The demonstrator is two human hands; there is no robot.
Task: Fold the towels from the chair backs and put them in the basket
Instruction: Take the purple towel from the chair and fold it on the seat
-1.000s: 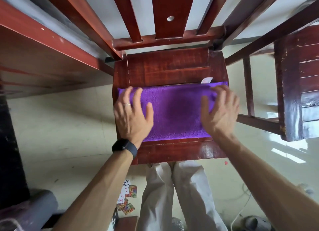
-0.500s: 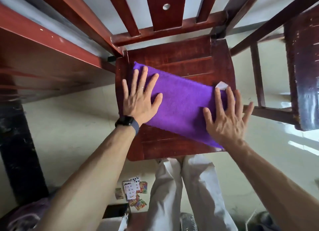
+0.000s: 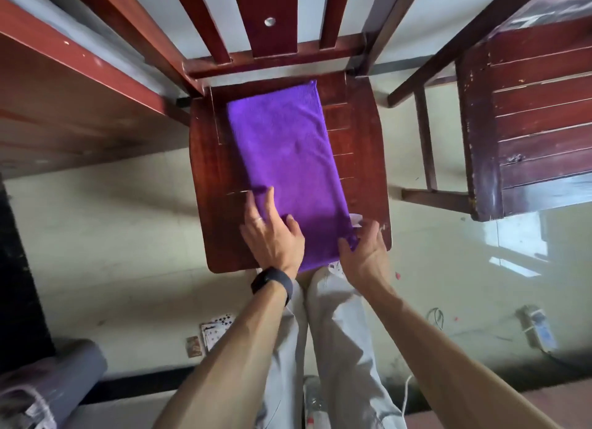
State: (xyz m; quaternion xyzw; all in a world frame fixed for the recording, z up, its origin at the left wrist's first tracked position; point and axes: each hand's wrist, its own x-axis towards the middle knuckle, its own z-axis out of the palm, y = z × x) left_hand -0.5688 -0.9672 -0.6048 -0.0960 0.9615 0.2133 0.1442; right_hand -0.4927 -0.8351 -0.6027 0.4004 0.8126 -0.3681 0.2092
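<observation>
Left hand (image 3: 272,236) lies flat on the near left edge of the purple towel (image 3: 285,153), fingers straight, pressing down; right hand (image 3: 365,252) pinches the near right corner between thumb and fingers; the towel is folded into a long strip and lies on the chair seat (image 3: 358,146), its near end just over the front edge; a black watch (image 3: 272,283) sits on the left wrist; playing cards (image 3: 214,331) lie on the floor (image 3: 112,236).

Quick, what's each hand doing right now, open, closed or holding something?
Left hand: open, fingers flat on the purple towel.
Right hand: holding the towel's near corner between thumb and fingers.
</observation>
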